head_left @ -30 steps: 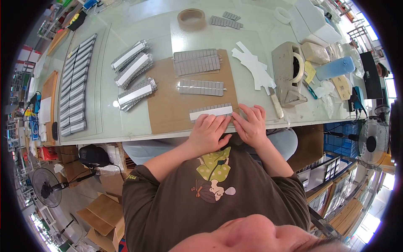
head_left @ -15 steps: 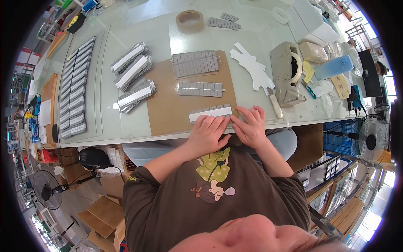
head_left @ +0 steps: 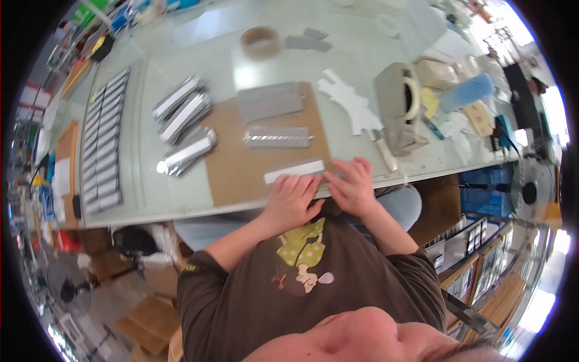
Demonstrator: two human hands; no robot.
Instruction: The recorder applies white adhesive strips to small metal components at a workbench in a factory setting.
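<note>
A white-topped gray strip [head_left: 294, 171] lies partly under the left hand [head_left: 292, 198]

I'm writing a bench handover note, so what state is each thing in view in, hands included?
Left hand, fingers resting on the white-topped strip
White-topped strip, lying flat on the cardboard sheet
Right hand, fingers bent at the strip's right end
Cardboard sheet, spread flat
Brown tape roll, lying flat
Tape dispenser, loaded with a roll
Pale-handled tool, lying flat
Fan at left, blurred; running or stopped unclear
</note>
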